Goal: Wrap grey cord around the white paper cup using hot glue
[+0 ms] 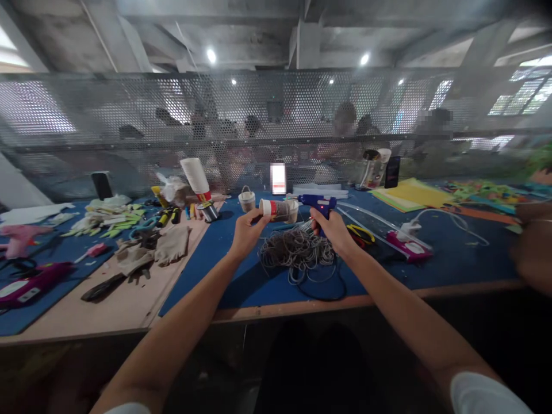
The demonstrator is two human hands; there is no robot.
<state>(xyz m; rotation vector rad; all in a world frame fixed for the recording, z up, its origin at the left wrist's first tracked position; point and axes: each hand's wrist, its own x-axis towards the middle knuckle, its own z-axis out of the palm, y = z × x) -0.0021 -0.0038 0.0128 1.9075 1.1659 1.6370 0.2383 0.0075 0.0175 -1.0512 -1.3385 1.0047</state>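
My left hand (249, 232) is closed on a paper cup (276, 210) lying sideways, its wall partly wrapped in a grey-brown material. In my right hand (333, 229) is a blue glue gun (317, 202), its nozzle pointing left toward the cup. A small red light shows on the gun's body. Just behind the cup stands a pale container (292, 211), partly hidden. Below both hands lies a tangled heap of grey cord (297, 253). A small pale basket with a handle (247, 200) stands beyond my left hand.
Left are stacked paper cups (196, 176), work gloves (172, 246) and a pink glue gun (21, 237). To the right lie yellow-handled pliers (361, 233), a magenta power strip (409, 246) and yellow sheets (416, 192). A perforated metal screen (172, 123) rises behind; another person's arm shows far right.
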